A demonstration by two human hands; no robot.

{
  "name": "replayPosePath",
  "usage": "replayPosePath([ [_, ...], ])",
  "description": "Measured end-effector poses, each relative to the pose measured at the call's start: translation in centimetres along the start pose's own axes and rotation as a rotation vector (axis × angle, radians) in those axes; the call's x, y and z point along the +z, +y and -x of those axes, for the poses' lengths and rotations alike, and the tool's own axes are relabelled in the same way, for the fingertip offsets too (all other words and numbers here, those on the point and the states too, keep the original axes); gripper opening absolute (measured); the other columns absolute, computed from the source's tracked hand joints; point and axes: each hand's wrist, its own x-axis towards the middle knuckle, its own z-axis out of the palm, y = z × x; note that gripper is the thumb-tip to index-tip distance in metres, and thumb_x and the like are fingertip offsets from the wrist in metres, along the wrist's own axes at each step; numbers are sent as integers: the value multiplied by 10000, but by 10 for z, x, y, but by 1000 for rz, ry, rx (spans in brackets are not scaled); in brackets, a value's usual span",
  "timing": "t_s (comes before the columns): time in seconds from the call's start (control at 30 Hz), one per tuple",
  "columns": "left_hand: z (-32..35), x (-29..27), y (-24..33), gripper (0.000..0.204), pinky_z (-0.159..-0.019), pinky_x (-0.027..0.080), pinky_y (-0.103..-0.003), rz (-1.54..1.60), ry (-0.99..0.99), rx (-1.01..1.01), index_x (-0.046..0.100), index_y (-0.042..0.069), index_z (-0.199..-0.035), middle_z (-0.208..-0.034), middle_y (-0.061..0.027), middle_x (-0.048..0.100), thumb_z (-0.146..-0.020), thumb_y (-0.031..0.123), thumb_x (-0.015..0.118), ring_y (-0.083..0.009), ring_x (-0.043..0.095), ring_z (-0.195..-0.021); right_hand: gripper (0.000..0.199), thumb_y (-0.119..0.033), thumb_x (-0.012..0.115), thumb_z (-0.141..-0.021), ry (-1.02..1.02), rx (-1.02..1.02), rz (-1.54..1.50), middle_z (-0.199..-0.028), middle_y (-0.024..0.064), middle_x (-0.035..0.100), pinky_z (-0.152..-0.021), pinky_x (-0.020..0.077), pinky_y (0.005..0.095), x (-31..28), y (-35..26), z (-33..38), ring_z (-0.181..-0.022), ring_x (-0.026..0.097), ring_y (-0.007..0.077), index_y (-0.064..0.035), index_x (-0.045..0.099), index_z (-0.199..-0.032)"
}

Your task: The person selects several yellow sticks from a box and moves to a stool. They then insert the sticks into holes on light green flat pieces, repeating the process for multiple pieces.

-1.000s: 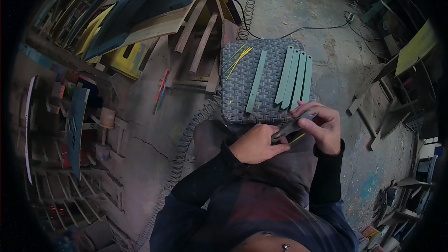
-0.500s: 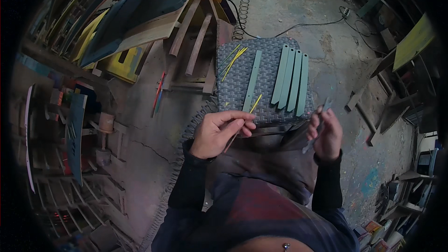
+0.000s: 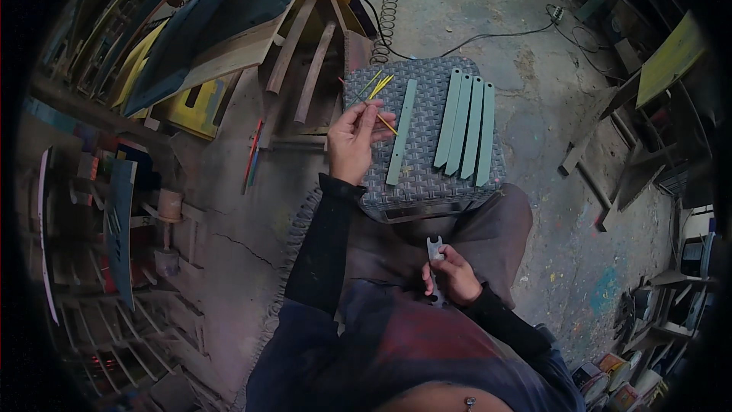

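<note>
**Loose grips near and far: a tool over the lap, a thin stick over a woven seat**

Nearest, the right hand (image 3: pixel 455 278) is curled closed around a small grey metal tool with a notched, forked head (image 3: pixel 435 248), which pokes up above the knuckles over the person's lap. The grip sits low on the handle, so the head could swing, and it could slip down between the knees if the fingers relax.

Just beyond the knees stands the grey woven stool (image 3: pixel 427 183) that serves as the worktop. The left hand (image 3: pixel 356 137) reaches out over its left edge, fingers pinched closed on a thin yellow stick (image 3: pixel 385 123) held at one end only. So slight a piece could snap under a hard pinch or drop through to the concrete floor (image 3: pixel 488 15).

On the weave lies one pale green flat wooden strip (image 3: pixel 402 143) just right of that hand, and four more pale green strips (image 3: pixel 465 128) side by side further right, their near ends at the stool's edge. A careless sweep of the sleeve could push them off. At the far left corner, several loose yellow and green sticks (image 3: pixel 377 84) could roll away as easily.

Further off, a black cable (image 3: pixel 496 30) crosses the floor, something to trip over on standing up.
</note>
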Motion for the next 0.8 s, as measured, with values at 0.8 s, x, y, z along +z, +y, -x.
replayPosePath([
  [0.8,-13,9,-4,241,-789,558,-274,-131,-58,69,584,-8,-1184,-959,-58,630,-963,63,520,-118,625,-894,199,-141,411,-1001,8,58,49,-966,158,596,-583,579,377,4,-7,1,-681,657,256,-112,304,-1165],
])
